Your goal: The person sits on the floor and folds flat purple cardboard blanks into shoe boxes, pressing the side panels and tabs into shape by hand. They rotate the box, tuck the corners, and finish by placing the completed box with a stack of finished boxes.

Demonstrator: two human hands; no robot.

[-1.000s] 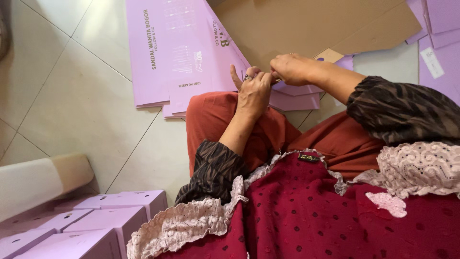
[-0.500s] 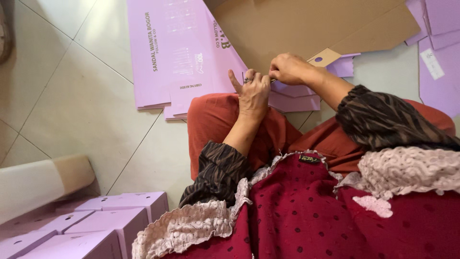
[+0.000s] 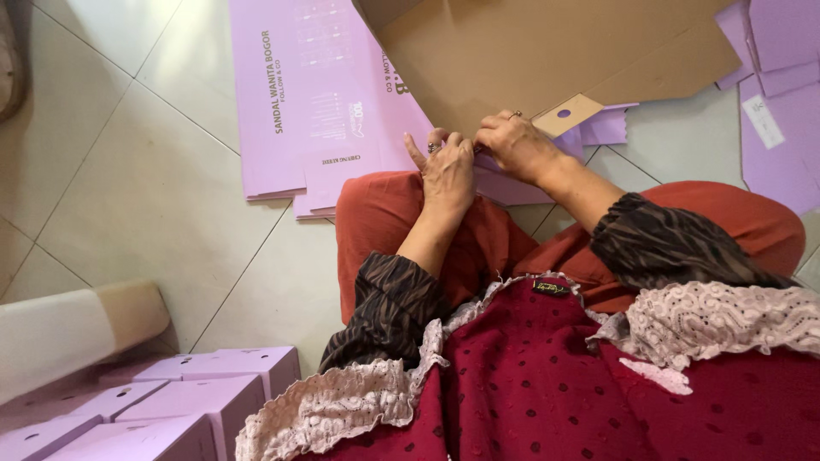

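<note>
I sit on a tiled floor with my knees drawn up in orange trousers. My left hand point(image 3: 446, 171) and my right hand point(image 3: 517, 145) meet over my knee, both pinching the near edge of a flat lilac cardboard box blank point(image 3: 512, 183). The blank's brown inner side point(image 3: 530, 51) rises away from me, with a small brown tab point(image 3: 565, 113) beside my right hand. A stack of flat lilac blanks point(image 3: 307, 102) lies on the floor just past my left hand.
Several folded lilac boxes point(image 3: 196, 401) stand at the lower left, next to a white and tan box point(image 3: 77, 329). More lilac sheets point(image 3: 781, 111) lie at the right. Pale floor tiles point(image 3: 128, 196) spread to the left.
My view has shifted slightly. Both hands stay together on the blank's edge, the left fingers curling in closer to the right hand.
</note>
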